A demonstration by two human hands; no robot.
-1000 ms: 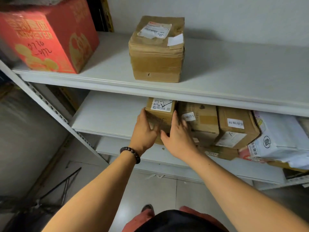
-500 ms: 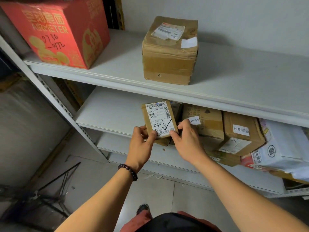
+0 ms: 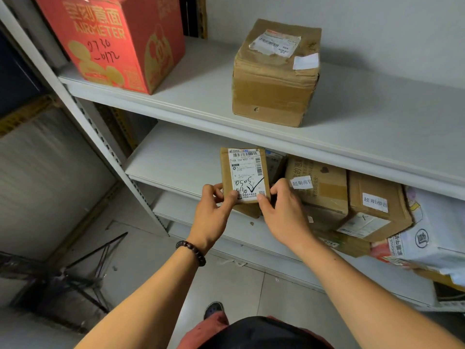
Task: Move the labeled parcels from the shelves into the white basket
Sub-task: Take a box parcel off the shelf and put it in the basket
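A small brown parcel (image 3: 245, 170) with a white barcode label and handwritten numbers stands upright in front of the lower shelf (image 3: 176, 162). My left hand (image 3: 214, 214) pinches its lower left corner and my right hand (image 3: 281, 212) pinches its lower right corner. Right of it on the same shelf sit two more labeled brown boxes (image 3: 318, 187) (image 3: 375, 207) and a white mailer bag (image 3: 432, 235). A bigger taped brown box (image 3: 274, 74) with a label stands on the upper shelf (image 3: 377, 127). The white basket is not in view.
A red printed carton (image 3: 115, 39) with handwritten numbers occupies the upper shelf's left end. The shelf's perforated white upright (image 3: 108, 147) runs down on the left. Below left, a black wire frame (image 3: 73, 270) lies on the tiled floor.
The small parcel was tipped up off the lower shelf and now stands label-up toward me, held at its bottom corners by both hands. The view has moved slightly closer.
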